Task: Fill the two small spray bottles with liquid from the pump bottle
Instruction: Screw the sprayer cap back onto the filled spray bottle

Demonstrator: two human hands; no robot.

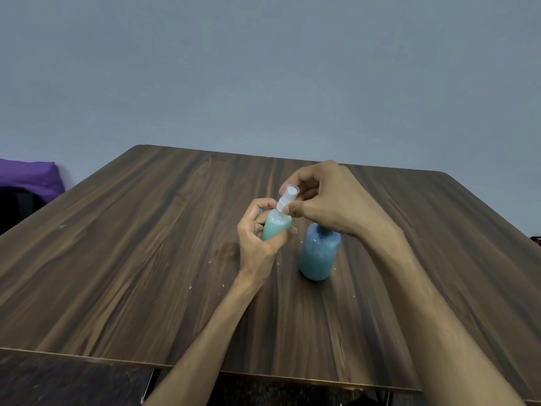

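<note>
Head view: left hand wrapped round small spray bottle, tilted, raised above wooden table; right hand pinching its white spray cap. Blue pump bottle upright just beside, under right wrist.

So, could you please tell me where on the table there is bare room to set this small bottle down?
The dark wood-grain table is bare across its whole left half, from the left hand to the left edge, and along the near edge. The far right corner is free too. It is crowded only mid-table, where both hands hold the small pale-green spray bottle beside the round blue bottle.
</note>
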